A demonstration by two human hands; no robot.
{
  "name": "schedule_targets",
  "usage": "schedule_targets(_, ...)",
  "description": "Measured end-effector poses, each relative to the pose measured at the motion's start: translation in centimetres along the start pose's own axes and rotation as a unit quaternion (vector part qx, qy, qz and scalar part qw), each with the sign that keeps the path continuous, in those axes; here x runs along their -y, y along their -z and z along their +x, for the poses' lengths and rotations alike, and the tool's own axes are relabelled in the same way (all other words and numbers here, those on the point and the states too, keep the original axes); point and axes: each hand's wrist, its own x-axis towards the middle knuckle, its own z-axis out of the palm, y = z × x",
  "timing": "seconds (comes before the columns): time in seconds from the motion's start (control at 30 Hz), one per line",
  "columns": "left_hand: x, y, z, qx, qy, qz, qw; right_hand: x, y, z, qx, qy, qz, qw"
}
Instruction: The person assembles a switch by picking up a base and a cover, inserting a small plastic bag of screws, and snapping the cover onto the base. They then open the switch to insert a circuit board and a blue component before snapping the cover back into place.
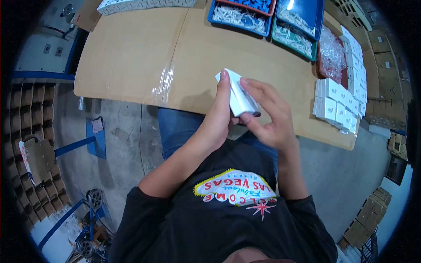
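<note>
A small white cardboard box (pixel 240 98) is held up at the near edge of the cardboard-covered table, tilted, with a flap standing out at its far end. My left hand (pixel 217 116) is closed around its left side, the thumb lying along the box. On the other side my right hand (pixel 276 118) grips it, fingertips on the upper right edge and thumb at the near end. A dark spot shows at that near end; I cannot make out what it is. The palms hide parts of the box.
The cardboard tabletop (pixel 131 57) bears a blue tray (pixel 210 19) and a green tray (pixel 314 56) of small white parts. Stacked white boxes (pixel 335 105) stand at the right, beside a reddish bin with clear plastic bags (pixel 332 55). A long patterned box (pixel 140 5) lies at the far left.
</note>
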Motion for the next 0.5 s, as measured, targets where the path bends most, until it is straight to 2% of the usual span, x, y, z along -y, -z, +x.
schedule_targets(0.03,-0.2,0.1,-0.1,0.017,0.032,0.01,0.999,-0.5,0.1,0.0,0.017,-0.005,0.014,1.0)
schedule_targets(0.13,-0.1,-0.5,-0.2,-0.016,0.024,0.035,0.999,-1.1,-0.3,-0.1,0.024,-0.014,0.022,0.999)
schedule_targets(0.33,0.9,-0.7,-0.1,0.026,0.045,-0.004,0.999,-2.0,-0.8,-0.5,-0.047,0.103,-0.055,0.992)
schedule_targets(0.4,0.5,-0.9,-0.3,0.016,0.088,-0.081,0.993,-1.7,-1.4,-0.3,-0.073,0.075,-0.053,0.993)
schedule_targets(0.5,-0.3,-1.0,-0.6,0.027,0.088,-0.09,0.992,-1.1,-1.3,0.2,-0.07,0.057,-0.048,0.995)
